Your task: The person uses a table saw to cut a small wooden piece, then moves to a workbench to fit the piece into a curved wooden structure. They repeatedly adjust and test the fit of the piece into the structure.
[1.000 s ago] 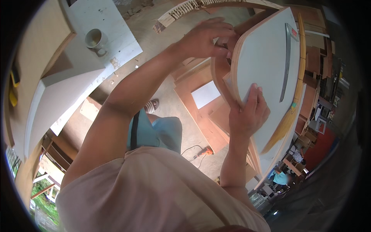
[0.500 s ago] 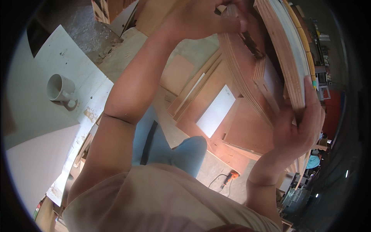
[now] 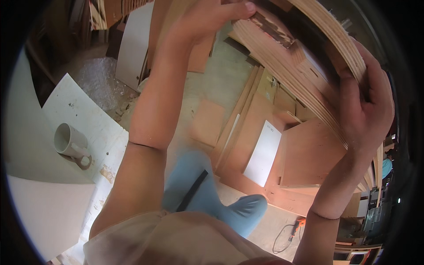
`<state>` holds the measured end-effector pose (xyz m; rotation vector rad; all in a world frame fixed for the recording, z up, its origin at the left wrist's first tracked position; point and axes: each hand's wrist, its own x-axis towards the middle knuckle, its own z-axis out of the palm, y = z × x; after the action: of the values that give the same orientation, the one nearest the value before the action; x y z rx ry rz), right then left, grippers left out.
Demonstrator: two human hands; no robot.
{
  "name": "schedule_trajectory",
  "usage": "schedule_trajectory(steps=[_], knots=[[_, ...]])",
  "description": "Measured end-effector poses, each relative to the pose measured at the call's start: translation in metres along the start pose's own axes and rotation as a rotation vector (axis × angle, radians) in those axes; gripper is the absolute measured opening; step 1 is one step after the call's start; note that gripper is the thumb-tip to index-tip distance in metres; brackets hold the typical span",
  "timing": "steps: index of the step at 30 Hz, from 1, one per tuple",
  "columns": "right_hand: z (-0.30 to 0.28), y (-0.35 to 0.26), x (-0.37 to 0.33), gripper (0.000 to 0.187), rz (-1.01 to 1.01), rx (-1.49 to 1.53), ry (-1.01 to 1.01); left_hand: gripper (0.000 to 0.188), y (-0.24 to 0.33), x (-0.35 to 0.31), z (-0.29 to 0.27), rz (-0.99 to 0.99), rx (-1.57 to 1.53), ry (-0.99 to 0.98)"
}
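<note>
A hollow plywood frame [image 3: 289,70] with layered edges and a dark gap inside is held up at the upper right, tilted. Close to its far left end is my left hand [image 3: 210,17], closed on the wood with the thumb along the edge; the picture's top rim cuts off part of this hand. My right hand [image 3: 369,99] grips the right end, its thumb and fingers wrapped round the outer layered strip [image 3: 342,37]. A small wooden block [image 3: 304,59] sits inside the frame, beside a rough, dark-stained strip [image 3: 274,31].
Left, a white mug [image 3: 70,139] stands on a stained white board [image 3: 95,123]. Plywood panels [image 3: 313,150] and a white sheet [image 3: 263,152] lie below the frame. An orange corded power tool [image 3: 299,225] is on the floor. Clear plastic wrap [image 3: 101,81] lies beyond the board.
Both hands still hold the plywood frame, which has tilted to a flatter slant. My right hand has moved up and to the right. The view has shifted, showing more panels at the far left.
</note>
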<state>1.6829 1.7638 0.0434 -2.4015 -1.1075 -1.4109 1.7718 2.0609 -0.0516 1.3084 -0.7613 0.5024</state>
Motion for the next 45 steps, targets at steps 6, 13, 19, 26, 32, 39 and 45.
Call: schedule_trajectory(steps=[6,13,19,26,32,39,45], knots=[[-0.003,-0.007,0.003,0.045,-0.134,-0.161,0.052,0.101,-0.001,0.013,-0.014,0.022,-0.089,-0.223],[-0.001,-0.01,-0.001,0.041,-0.309,-0.161,0.332,0.119,0.002,0.026,-0.014,-0.016,0.047,-0.239],[-0.003,-0.033,-0.054,0.042,-0.427,0.025,0.102,0.119,0.003,0.021,-0.003,-0.069,-0.014,-0.19],[0.011,-0.07,-0.044,0.072,-0.066,-0.002,-0.106,0.116,0.006,0.022,-0.003,-0.07,0.007,-0.222],[0.013,-0.08,-0.027,0.081,-0.01,-0.112,-0.194,0.108,0.001,0.025,-0.008,-0.039,0.025,-0.236],[0.029,-0.072,-0.02,0.072,0.061,-0.063,-0.187,0.102,0.003,0.03,-0.014,0.011,-0.105,-0.428],[0.036,-0.075,-0.022,0.063,0.095,-0.049,-0.154,0.102,-0.012,0.03,-0.006,-0.061,-0.169,-0.255]])
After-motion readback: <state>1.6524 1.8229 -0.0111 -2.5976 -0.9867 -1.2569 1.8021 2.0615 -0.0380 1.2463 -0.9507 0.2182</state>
